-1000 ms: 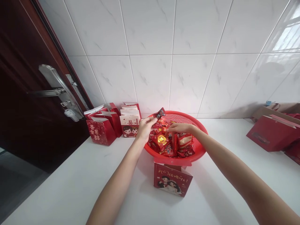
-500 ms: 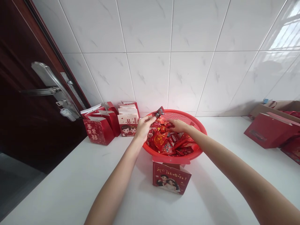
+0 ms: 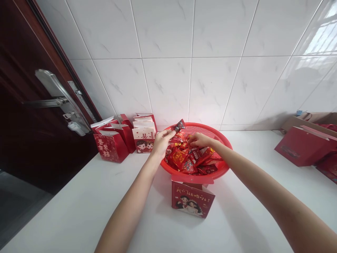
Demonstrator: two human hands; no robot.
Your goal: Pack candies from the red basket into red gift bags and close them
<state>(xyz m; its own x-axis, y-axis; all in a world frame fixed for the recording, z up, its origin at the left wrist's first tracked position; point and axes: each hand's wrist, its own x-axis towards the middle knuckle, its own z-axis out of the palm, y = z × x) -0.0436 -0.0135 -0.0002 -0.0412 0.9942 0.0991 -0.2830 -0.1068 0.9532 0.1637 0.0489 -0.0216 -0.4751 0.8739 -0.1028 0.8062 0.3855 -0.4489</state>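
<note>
My left hand [image 3: 162, 141] pinches a dark red wrapped candy [image 3: 179, 126] over the left rim of a red plastic basket [image 3: 223, 140]. Inside the basket lies a heap of red and gold wrapped candies [image 3: 188, 160]. Reaching in from the right, my right hand [image 3: 201, 140] has its fingers curled down at the back of the heap; whatever they grip is hidden. In front of the basket stands a red gift box [image 3: 192, 200] with a cartoon couple printed on it, its top flaps parted.
Several red gift boxes [image 3: 113, 144] and a cream-and-red box [image 3: 144, 137] stand at the left by the wall. At the right are a cardboard carton [image 3: 297, 123] and a red box [image 3: 302, 146]. A dark door [image 3: 23, 116] borders the white table [image 3: 105, 196].
My right hand has shifted slightly within the basket, its fingers now more curled. My left hand keeps the candy in nearly the same spot.
</note>
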